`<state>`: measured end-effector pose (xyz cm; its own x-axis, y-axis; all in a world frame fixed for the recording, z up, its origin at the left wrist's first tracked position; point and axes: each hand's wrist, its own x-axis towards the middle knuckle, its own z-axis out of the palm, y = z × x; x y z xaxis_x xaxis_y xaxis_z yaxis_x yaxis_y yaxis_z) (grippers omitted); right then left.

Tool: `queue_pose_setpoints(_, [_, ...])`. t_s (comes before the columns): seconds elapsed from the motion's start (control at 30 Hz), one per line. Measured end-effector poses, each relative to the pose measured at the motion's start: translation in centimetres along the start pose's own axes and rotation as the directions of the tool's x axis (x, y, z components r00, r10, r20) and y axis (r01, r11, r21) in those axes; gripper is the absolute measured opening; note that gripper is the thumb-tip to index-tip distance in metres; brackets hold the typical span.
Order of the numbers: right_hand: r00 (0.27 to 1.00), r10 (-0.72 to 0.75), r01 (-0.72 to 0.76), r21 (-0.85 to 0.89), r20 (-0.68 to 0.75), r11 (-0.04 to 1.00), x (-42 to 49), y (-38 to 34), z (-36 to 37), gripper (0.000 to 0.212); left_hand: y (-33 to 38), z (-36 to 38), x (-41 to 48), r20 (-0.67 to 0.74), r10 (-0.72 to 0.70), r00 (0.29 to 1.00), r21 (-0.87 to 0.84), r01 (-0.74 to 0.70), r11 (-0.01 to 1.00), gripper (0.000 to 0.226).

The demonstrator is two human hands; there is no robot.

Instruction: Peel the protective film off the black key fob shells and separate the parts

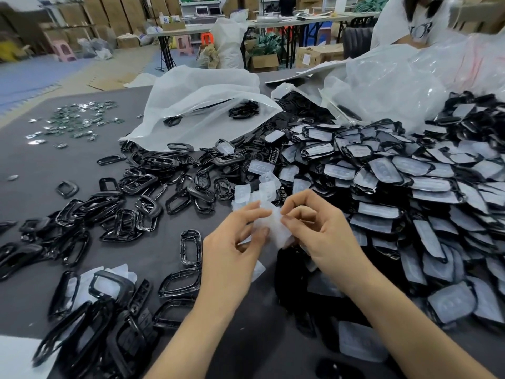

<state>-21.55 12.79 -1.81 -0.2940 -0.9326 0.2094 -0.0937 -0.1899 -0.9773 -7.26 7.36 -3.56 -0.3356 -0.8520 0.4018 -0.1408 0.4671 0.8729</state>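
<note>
Fingers of the left hand pinch one edge of a translucent film piece, and those of the right hand pinch the opposite edge. Both hands are closed narrowly on it, just above the bench at the centre of view. Whether a black shell hangs beneath it I cannot tell; something dark lies under the hands toward 6 o'clock.

At 9 o'clock the bare black frames sprawl loose. A left forearm sweeping that way could scatter them or push them toward the small metal parts at 10 o'clock, mixing the sorted lots. The held film looks thin and limp, so an uneven pull may tear it and leave a scrap behind. Loose peeled films at 12 o'clock lie against the frames and could get buried there. At 3 o'clock the heap of film-covered shells slopes toward the hands, and a nudge from the right wrist could slide unpeeled ones in among finished ones.
</note>
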Motion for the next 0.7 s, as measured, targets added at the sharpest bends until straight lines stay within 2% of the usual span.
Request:
queue_pose_setpoints(0.13, [0.999, -0.034, 0.035, -0.051, 0.017, 0.998, 0.01, -0.27, -0.07, 0.025, -0.06, 0.14, -0.11, 0.023, -0.036, 0.999, -0.056, 0.037, 0.998, 0.03])
queue_pose_setpoints(0.23, [0.999, -0.032, 0.032, -0.032, 0.003, 0.999, 0.03, -0.39, -0.1, 0.024, 0.01, 0.22, -0.07, 0.037, -0.037, 0.999, -0.013, 0.038, 0.999, 0.014])
queue_pose_setpoints(0.37, [1.0, -0.008, 0.007, 0.025, 0.016, 1.0, -0.04, -0.37, -0.2, 0.014, 0.02, 0.3, -0.17, 0.078, -0.067, 0.995, -0.045, 0.071, 0.996, 0.035])
queue_pose_setpoints(0.53, [1.0, 0.02, -0.02, 0.026, 0.015, 0.999, 0.05, -0.23, -0.28, 0.014, 0.04, 0.49, -0.16, 0.073, -0.032, 0.997, -0.027, 0.034, 0.999, 0.018])
queue_pose_setpoints(0.7, [0.999, 0.033, -0.034, 0.081, 0.014, 0.996, 0.08, -0.38, -0.49, 0.018, 0.48, 0.31, -0.08, 0.094, -0.09, 0.991, -0.112, 0.101, 0.989, 0.022])
